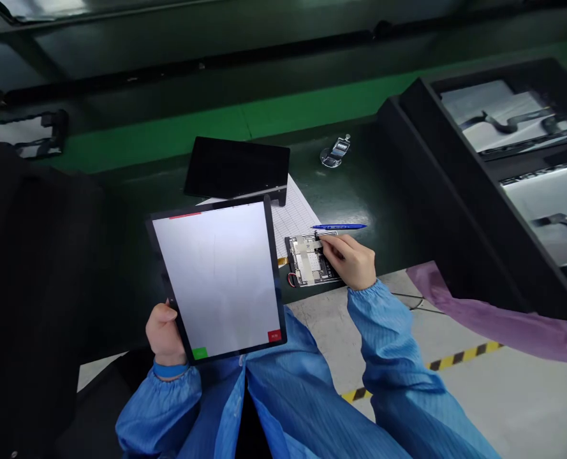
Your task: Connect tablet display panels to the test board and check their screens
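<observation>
My left hand (165, 333) is closed on the lower left edge of a lit tablet screen (219, 274), thumb over its front. The screen is tilted up and mostly white, with a green box and a red box in its lower corners. To its right lies a circuit board (307, 260) with strips of pale tape, joined on its left by a short orange flex cable (282, 261). My right hand (351, 260) rests over the board's right side, thumb and forefinger pinched near its upper edge. Whatever sits between those fingertips is too small to make out.
Behind the screen, a dark panel (238, 167) lies partly over a printed grid sheet (296, 213). A blue pen (339, 227) and a small metal gauge (335, 152) are on the dark bench. Black trays (469, 185) holding screens stand at right, near purple cloth (498, 319).
</observation>
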The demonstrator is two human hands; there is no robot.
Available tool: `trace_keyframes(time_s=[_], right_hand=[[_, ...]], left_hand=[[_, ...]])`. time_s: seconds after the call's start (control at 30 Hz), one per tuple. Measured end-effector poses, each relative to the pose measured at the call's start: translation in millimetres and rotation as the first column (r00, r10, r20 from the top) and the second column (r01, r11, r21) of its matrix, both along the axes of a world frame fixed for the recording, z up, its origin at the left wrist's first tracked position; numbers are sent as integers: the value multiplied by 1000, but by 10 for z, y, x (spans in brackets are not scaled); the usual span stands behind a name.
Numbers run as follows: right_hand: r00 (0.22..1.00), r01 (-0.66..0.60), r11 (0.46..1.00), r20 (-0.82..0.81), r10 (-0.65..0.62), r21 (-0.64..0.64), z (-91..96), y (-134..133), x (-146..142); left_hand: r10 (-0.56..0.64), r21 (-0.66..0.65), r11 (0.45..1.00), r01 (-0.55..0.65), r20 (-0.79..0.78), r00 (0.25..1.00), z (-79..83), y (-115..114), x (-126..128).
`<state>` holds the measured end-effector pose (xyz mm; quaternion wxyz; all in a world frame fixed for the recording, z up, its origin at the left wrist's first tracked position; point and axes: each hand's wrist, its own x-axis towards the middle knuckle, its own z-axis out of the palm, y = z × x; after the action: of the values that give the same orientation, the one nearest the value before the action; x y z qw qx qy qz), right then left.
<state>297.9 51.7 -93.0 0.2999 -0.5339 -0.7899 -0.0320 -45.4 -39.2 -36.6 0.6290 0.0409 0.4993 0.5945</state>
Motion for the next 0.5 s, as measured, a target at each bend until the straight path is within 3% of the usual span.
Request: trace_keyframes(time_s=[0.4, 0.5], right_hand=[[988, -19, 1000, 152, 21, -19, -8, 31, 25], [995, -25, 999, 98, 29, -41, 26, 16, -6]], left_hand=[[-38, -21, 999, 37, -45, 998, 58, 14, 20], [-61, 12, 998, 62, -51, 997, 60, 24, 20]])
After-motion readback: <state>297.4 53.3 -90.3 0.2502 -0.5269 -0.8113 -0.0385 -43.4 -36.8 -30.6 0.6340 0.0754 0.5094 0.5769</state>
